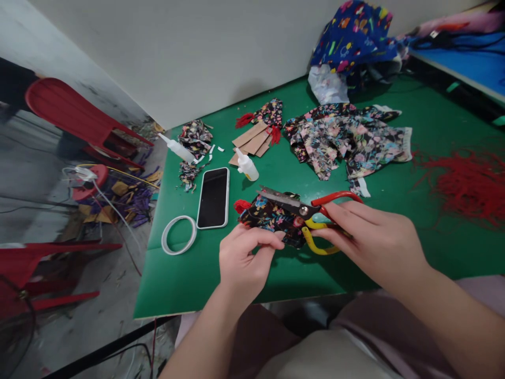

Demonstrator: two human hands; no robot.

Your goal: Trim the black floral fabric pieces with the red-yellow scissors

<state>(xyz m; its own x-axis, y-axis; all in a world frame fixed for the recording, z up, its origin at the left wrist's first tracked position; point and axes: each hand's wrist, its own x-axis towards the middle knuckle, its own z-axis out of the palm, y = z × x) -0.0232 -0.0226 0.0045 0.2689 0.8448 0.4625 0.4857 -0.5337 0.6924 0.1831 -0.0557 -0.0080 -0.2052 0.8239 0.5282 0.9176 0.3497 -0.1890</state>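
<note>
My left hand (248, 258) pinches a piece of black floral fabric (262, 217) by its near edge, just above the table. A bit of red yarn (241, 206) shows at the fabric's left end. My right hand (374, 234) is closed round the handles of a pair of scissors (303, 210), one handle red and the other yellow. The dark blades point left and lie over the upper part of the fabric. From here I cannot tell whether the blades are cutting the cloth.
On the green table (189, 289) lie a phone (213, 199), a white tape roll (179, 235), two glue bottles (248, 167) and cardboard strips (252, 139). Floral cloth (351, 134) lies behind the scissors, loose red yarn (469, 179) at right. A red chair (79, 110) stands left.
</note>
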